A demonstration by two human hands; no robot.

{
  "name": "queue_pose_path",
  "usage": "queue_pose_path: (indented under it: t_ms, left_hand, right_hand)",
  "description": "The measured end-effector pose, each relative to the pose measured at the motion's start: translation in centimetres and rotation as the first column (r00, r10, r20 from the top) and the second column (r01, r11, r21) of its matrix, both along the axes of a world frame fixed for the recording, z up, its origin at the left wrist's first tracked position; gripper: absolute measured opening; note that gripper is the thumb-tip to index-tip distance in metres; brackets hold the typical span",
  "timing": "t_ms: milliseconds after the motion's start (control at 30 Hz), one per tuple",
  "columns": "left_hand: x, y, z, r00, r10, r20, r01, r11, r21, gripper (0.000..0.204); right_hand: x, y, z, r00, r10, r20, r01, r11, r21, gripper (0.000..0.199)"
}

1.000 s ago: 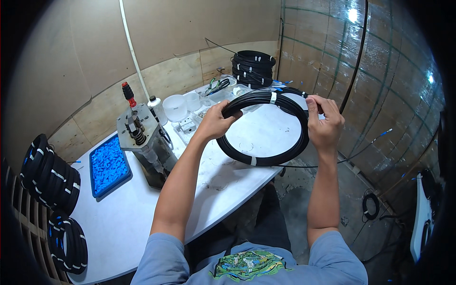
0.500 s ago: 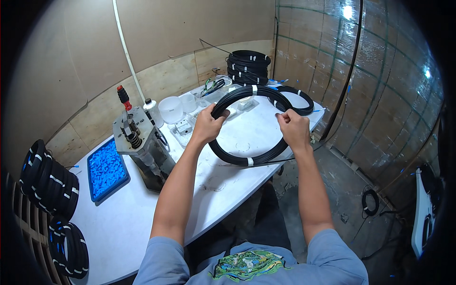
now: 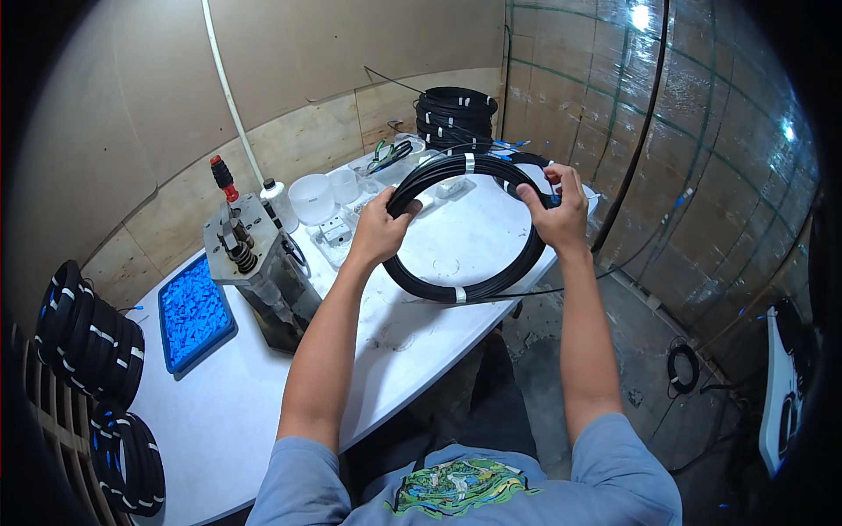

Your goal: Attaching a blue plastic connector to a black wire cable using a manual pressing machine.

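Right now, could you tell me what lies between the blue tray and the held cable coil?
In the head view, a grey press machine stands between the blue tray and the cable coil.

Black cable coil [image 3: 456, 285] with white tape bands, gripped by left hand [image 3: 379, 232] and right hand [image 3: 554, 215]. White table [image 3: 237, 412]. Blue tray [image 3: 195, 311] of bright blue pieces at 9 o'clock from coil. Grey metal press [image 3: 259, 272] with red-and-black handle. Translucent white cups [image 3: 312, 198] at 11 o'clock. Black stacked coils [image 3: 456, 114] at 12 o'clock; black coils with white bands [image 3: 92, 337] at far 9 o'clock.
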State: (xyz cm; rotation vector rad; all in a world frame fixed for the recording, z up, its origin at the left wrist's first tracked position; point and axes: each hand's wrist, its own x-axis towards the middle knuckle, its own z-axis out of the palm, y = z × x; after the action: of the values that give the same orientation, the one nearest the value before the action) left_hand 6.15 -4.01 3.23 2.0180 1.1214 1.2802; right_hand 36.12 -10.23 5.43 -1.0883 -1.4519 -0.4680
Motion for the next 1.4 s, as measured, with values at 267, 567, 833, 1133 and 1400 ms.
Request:
queue_pose_path:
  t_ms: [267,567,833,1133,1400]
  left_hand:
    - [0.6,0.0,-1.4,0.966,-0.071,0.249,0.022,0.981,0.194,0.049]
    - [0.1,1.7,-3.3,0.956,-0.069,0.286,-0.006,0.967,0.254,0.041]
    - [-0.6,2.7,-4.8,0.901,-0.063,0.429,-0.02,0.982,0.187,0.041]
    - [-0.4,2.9,-5.2,0.903,0.032,0.429,-0.132,0.97,0.206,0.036]
    - [-0.5,2.9,-5.4,0.883,0.013,0.469,-0.117,0.974,0.193,0.036]
  right_hand:
    - [0.2,-1.4,-0.2,0.995,0.095,-0.009,-0.095,0.995,0.02,0.017]
    - [0.2,-0.7,-2.6,0.975,-0.046,0.217,0.04,0.999,0.034,0.013]
    - [-2.3,0.2,-3.4,0.995,0.064,-0.074,-0.085,0.945,-0.317,0.015]
    - [-3.7,0.3,-2.8,0.993,0.041,-0.112,-0.076,0.942,-0.327,0.013]
    - [-3.8,0.5,-1.9,0.999,0.019,-0.049,-0.036,0.926,-0.376,0.013]
